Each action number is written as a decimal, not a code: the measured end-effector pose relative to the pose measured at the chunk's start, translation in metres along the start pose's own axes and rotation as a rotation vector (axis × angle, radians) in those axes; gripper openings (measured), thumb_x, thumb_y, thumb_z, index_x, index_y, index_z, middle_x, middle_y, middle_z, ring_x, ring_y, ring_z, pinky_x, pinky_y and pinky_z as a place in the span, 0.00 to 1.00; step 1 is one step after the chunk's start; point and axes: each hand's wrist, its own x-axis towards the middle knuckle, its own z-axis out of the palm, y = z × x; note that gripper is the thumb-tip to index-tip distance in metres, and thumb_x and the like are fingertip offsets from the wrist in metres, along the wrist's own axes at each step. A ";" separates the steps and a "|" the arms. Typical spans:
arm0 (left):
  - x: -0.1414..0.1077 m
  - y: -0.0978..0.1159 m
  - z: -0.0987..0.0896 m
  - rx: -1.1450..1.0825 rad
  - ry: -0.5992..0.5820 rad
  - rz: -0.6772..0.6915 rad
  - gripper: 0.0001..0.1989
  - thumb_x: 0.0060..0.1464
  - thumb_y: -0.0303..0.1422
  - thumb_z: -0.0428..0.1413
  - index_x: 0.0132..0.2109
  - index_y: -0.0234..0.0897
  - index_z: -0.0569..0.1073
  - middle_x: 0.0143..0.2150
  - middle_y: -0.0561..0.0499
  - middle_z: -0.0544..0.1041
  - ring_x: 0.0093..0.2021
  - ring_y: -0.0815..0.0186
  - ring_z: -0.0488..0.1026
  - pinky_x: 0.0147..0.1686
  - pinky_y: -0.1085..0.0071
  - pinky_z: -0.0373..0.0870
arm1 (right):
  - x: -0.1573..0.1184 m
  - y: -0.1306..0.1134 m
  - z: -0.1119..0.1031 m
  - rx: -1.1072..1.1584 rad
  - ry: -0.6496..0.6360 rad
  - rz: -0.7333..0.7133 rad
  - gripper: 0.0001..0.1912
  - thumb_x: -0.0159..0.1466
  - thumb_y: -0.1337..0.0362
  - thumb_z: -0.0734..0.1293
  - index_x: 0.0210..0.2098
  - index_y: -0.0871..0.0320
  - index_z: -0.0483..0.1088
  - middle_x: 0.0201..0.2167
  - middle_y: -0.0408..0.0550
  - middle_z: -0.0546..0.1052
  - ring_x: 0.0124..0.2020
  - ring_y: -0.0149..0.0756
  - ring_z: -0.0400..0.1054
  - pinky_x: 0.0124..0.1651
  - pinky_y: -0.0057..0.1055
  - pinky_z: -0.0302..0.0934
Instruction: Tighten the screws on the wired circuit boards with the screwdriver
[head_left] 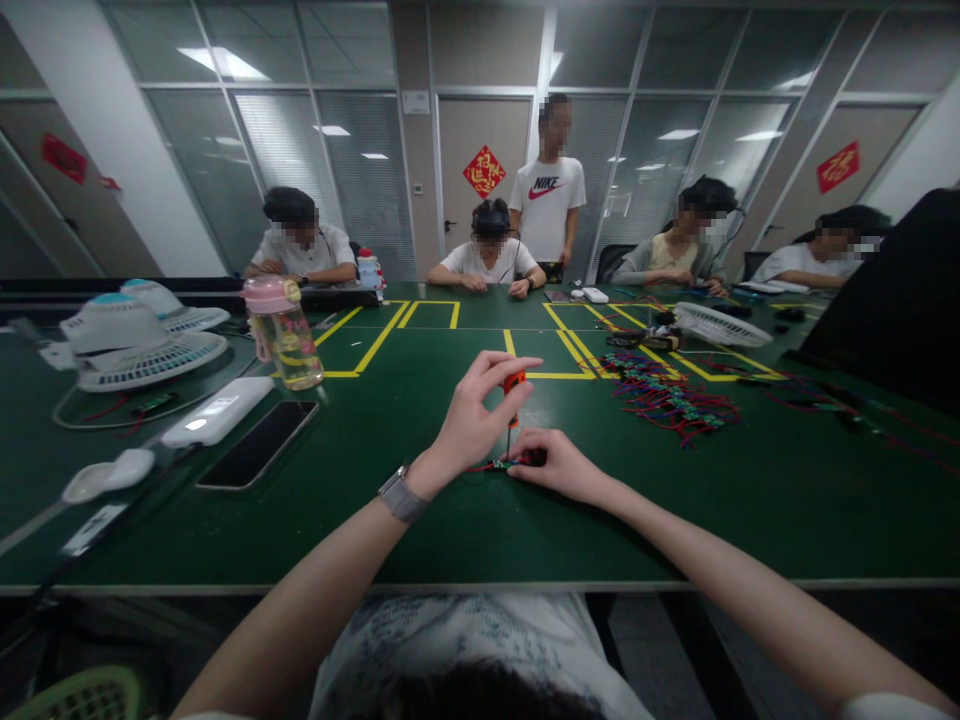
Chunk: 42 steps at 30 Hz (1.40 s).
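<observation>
My left hand [480,405] grips the orange handle of a screwdriver [514,385], which stands upright with its thin shaft pointing down. The tip meets a small green circuit board [498,466] with red wires, lying on the green table. Low beside the board, my right hand [559,465] has thumb and fingers closed at its right end, where wires and a dark part show. Exactly what those fingers pinch, board or wires, is partly hidden.
A heap of wired circuit boards [667,395] lies to the right, near a white fan grille [724,325]. On the left are a phone [259,445], a white power bank [217,410], a pink-lided bottle [289,335] and small fans [150,345]. Several people are across the table.
</observation>
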 end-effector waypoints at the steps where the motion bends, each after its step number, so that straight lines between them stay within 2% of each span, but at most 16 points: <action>1: 0.000 0.000 0.001 -0.081 -0.031 -0.034 0.14 0.61 0.33 0.52 0.53 0.40 0.74 0.47 0.46 0.74 0.46 0.65 0.72 0.46 0.67 0.72 | 0.000 0.000 0.000 -0.002 -0.003 0.001 0.05 0.55 0.66 0.71 0.33 0.60 0.77 0.29 0.46 0.74 0.28 0.31 0.65 0.32 0.28 0.59; 4: -0.001 -0.003 0.002 -0.260 -0.053 -0.127 0.16 0.62 0.34 0.51 0.55 0.39 0.71 0.47 0.45 0.75 0.42 0.66 0.76 0.42 0.68 0.75 | 0.000 -0.001 -0.001 -0.012 -0.013 0.002 0.05 0.56 0.66 0.71 0.33 0.60 0.78 0.30 0.46 0.74 0.28 0.31 0.64 0.32 0.28 0.59; 7: -0.001 -0.006 0.002 -0.142 0.040 -0.098 0.12 0.56 0.34 0.58 0.47 0.39 0.76 0.41 0.49 0.74 0.38 0.68 0.74 0.40 0.70 0.74 | 0.001 -0.002 -0.001 -0.017 -0.017 -0.006 0.06 0.56 0.66 0.71 0.33 0.60 0.78 0.30 0.46 0.74 0.29 0.31 0.65 0.32 0.28 0.59; 9: -0.001 -0.006 0.001 -0.040 0.078 -0.061 0.10 0.54 0.34 0.60 0.44 0.40 0.77 0.40 0.49 0.72 0.40 0.68 0.72 0.42 0.71 0.72 | 0.001 -0.002 -0.001 -0.011 -0.014 -0.007 0.06 0.56 0.66 0.71 0.33 0.60 0.78 0.30 0.46 0.74 0.29 0.31 0.65 0.33 0.28 0.60; 11: 0.000 -0.005 0.000 -0.048 0.058 -0.061 0.11 0.57 0.34 0.56 0.47 0.41 0.77 0.45 0.48 0.71 0.43 0.67 0.72 0.43 0.71 0.72 | 0.000 -0.002 -0.001 0.002 -0.009 -0.003 0.06 0.55 0.66 0.71 0.33 0.60 0.78 0.30 0.46 0.74 0.29 0.31 0.65 0.33 0.28 0.60; 13: 0.000 -0.003 0.001 -0.162 0.002 -0.101 0.15 0.62 0.34 0.50 0.53 0.41 0.74 0.48 0.46 0.72 0.44 0.66 0.73 0.43 0.70 0.74 | 0.000 -0.001 -0.001 0.015 -0.008 -0.001 0.05 0.55 0.66 0.71 0.33 0.60 0.77 0.30 0.46 0.74 0.29 0.31 0.65 0.33 0.28 0.60; 16: 0.000 -0.004 0.003 -0.268 -0.034 -0.148 0.17 0.62 0.33 0.51 0.56 0.39 0.70 0.46 0.46 0.75 0.39 0.68 0.75 0.41 0.69 0.75 | 0.000 -0.001 -0.001 0.020 -0.010 -0.002 0.05 0.55 0.66 0.71 0.32 0.60 0.77 0.29 0.46 0.73 0.29 0.32 0.65 0.32 0.28 0.60; 19: -0.001 -0.006 0.003 -0.105 0.054 -0.094 0.13 0.55 0.34 0.59 0.48 0.40 0.76 0.41 0.49 0.73 0.38 0.69 0.73 0.39 0.71 0.74 | 0.000 -0.002 -0.001 0.008 -0.005 -0.006 0.05 0.55 0.66 0.71 0.32 0.60 0.77 0.28 0.45 0.72 0.28 0.31 0.65 0.32 0.28 0.59; 22: -0.002 -0.006 0.002 0.051 0.104 -0.025 0.11 0.53 0.34 0.61 0.45 0.41 0.78 0.42 0.49 0.70 0.44 0.66 0.71 0.44 0.71 0.72 | 0.000 -0.001 -0.001 0.005 0.000 -0.004 0.05 0.55 0.66 0.71 0.32 0.60 0.77 0.28 0.45 0.72 0.28 0.31 0.65 0.32 0.28 0.59; 25: -0.001 -0.004 0.003 -0.054 0.062 -0.042 0.12 0.61 0.34 0.52 0.50 0.42 0.76 0.50 0.46 0.69 0.48 0.66 0.71 0.45 0.71 0.73 | 0.000 0.000 0.000 0.014 -0.005 -0.002 0.06 0.55 0.66 0.71 0.33 0.60 0.77 0.29 0.46 0.73 0.28 0.32 0.65 0.32 0.28 0.59; 27: -0.001 -0.003 0.003 -0.173 0.051 -0.076 0.14 0.63 0.33 0.49 0.52 0.41 0.74 0.51 0.46 0.70 0.44 0.67 0.74 0.40 0.72 0.75 | 0.001 0.001 0.000 0.016 -0.008 -0.005 0.06 0.55 0.66 0.71 0.33 0.61 0.77 0.30 0.47 0.74 0.29 0.32 0.65 0.32 0.28 0.60; 30: -0.002 -0.005 0.004 -0.150 0.110 -0.090 0.12 0.60 0.34 0.54 0.49 0.40 0.75 0.43 0.49 0.72 0.37 0.70 0.73 0.34 0.74 0.74 | 0.001 0.000 0.000 0.000 -0.011 0.004 0.07 0.55 0.66 0.71 0.34 0.61 0.78 0.30 0.47 0.73 0.29 0.31 0.65 0.33 0.28 0.59; 33: -0.003 -0.007 0.002 0.009 0.173 -0.047 0.10 0.56 0.34 0.59 0.45 0.40 0.78 0.40 0.50 0.69 0.39 0.70 0.70 0.39 0.74 0.72 | 0.001 -0.001 0.000 -0.004 -0.013 0.013 0.07 0.55 0.66 0.71 0.34 0.61 0.78 0.29 0.46 0.72 0.29 0.31 0.64 0.33 0.28 0.59; 35: -0.003 -0.008 0.001 0.038 0.159 -0.035 0.10 0.58 0.34 0.56 0.46 0.42 0.77 0.43 0.49 0.69 0.43 0.68 0.70 0.43 0.73 0.71 | 0.001 -0.001 0.000 0.005 -0.015 0.013 0.07 0.55 0.67 0.71 0.34 0.61 0.78 0.29 0.46 0.73 0.29 0.31 0.65 0.33 0.28 0.59; 39: -0.003 -0.008 0.003 -0.158 0.051 -0.076 0.17 0.64 0.33 0.46 0.56 0.42 0.71 0.49 0.46 0.71 0.43 0.68 0.73 0.40 0.71 0.74 | 0.001 -0.001 0.000 0.014 -0.015 0.006 0.06 0.55 0.67 0.71 0.34 0.61 0.78 0.30 0.47 0.73 0.29 0.31 0.65 0.33 0.28 0.59; 42: -0.003 -0.008 0.004 -0.119 0.078 -0.055 0.15 0.61 0.33 0.52 0.55 0.41 0.72 0.44 0.48 0.73 0.40 0.68 0.73 0.37 0.73 0.74 | 0.001 0.000 0.000 0.004 -0.012 0.001 0.06 0.55 0.67 0.71 0.33 0.60 0.77 0.30 0.46 0.73 0.29 0.31 0.65 0.32 0.28 0.59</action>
